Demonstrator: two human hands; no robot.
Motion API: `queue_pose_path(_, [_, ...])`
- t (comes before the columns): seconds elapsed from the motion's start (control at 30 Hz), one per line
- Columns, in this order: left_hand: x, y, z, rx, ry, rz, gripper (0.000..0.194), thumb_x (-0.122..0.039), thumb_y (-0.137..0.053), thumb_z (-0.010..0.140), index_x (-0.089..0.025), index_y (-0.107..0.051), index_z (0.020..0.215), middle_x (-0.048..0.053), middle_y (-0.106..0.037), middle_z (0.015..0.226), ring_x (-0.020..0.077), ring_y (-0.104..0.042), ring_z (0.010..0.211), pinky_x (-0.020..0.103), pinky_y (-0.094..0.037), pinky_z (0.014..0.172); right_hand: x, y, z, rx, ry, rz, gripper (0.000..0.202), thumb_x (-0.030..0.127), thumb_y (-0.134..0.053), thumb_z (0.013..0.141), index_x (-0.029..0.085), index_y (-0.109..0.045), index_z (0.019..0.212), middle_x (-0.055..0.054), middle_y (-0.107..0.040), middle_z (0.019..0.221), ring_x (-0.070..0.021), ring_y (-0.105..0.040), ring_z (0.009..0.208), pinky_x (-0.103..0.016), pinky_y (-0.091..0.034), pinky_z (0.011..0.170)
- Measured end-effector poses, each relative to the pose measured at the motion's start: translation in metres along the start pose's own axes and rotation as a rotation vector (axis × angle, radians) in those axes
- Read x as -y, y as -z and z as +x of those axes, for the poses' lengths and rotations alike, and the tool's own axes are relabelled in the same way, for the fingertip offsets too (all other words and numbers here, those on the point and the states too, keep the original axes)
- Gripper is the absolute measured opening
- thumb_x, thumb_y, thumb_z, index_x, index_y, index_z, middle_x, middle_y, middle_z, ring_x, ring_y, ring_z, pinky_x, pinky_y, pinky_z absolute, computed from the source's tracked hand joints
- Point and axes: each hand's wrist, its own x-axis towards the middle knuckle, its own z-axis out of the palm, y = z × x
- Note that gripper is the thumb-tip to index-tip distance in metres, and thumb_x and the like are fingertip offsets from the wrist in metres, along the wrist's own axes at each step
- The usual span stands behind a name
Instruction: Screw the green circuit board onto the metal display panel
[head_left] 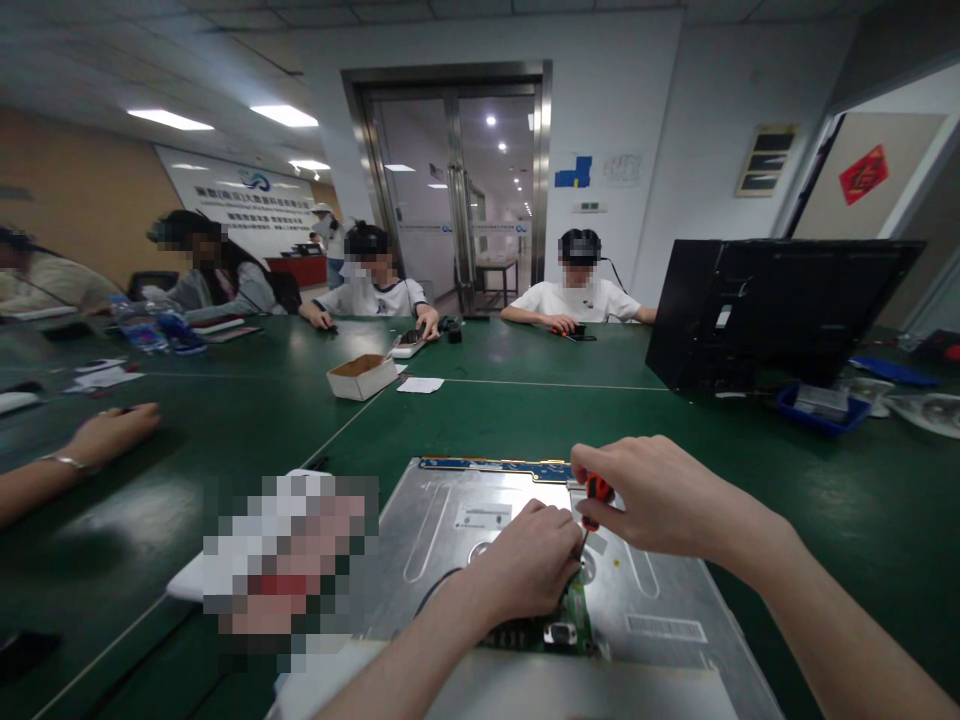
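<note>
A silver metal panel (637, 590) lies flat on the green table in front of me. On it sits a green circuit board (577, 610), partly covered by my left hand and forearm. My left hand (532, 560) is closed at the board's upper edge, its fingertips hidden beneath it. My right hand (637, 495) grips a red and black screwdriver (596, 500), its shaft slanting down beside my left fingers. A narrow blue circuit strip (495, 466) runs along the panel's far edge.
The green table (480, 420) holds a black monitor (780, 310) and a blue tray (821, 408) at the right. Farther off are a small open box (362, 377) and several seated people. Another person's hand (120, 430) rests at the left.
</note>
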Motion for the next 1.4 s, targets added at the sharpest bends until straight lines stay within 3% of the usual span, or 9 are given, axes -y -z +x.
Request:
queue_pose_path(0.63, [0.0020, -0.0036, 0.0010, 0.004, -0.006, -0.004, 0.005, -0.015, -0.060, 0.086, -0.015, -0.059, 0.091, 0.008, -0.066, 0.097, 0.0256, -0.062, 0.092, 0.038, -0.044, 0.082, -0.0021, 0.0028, -0.0055, 0.033, 0.101, 0.109, 0.017, 0.015, -0.057, 0.082, 0.024, -0.057, 0.097, 0.001, -0.069, 0.092, -0.0179, -0.062, 0.078, -0.027, -0.033, 0.061])
queue_pose_path(1.4, [-0.0002, -0.0046, 0.0017, 0.010, 0.007, 0.015, 0.004, -0.012, -0.059, 0.088, -0.016, -0.058, 0.088, 0.007, -0.066, 0.096, 0.0251, -0.062, 0.090, 0.037, -0.044, 0.081, -0.0018, 0.0004, -0.0016, 0.015, 0.055, 0.052, 0.009, 0.018, -0.058, 0.082, 0.021, -0.056, 0.090, -0.001, -0.069, 0.084, -0.0181, -0.062, 0.071, -0.028, -0.029, 0.057])
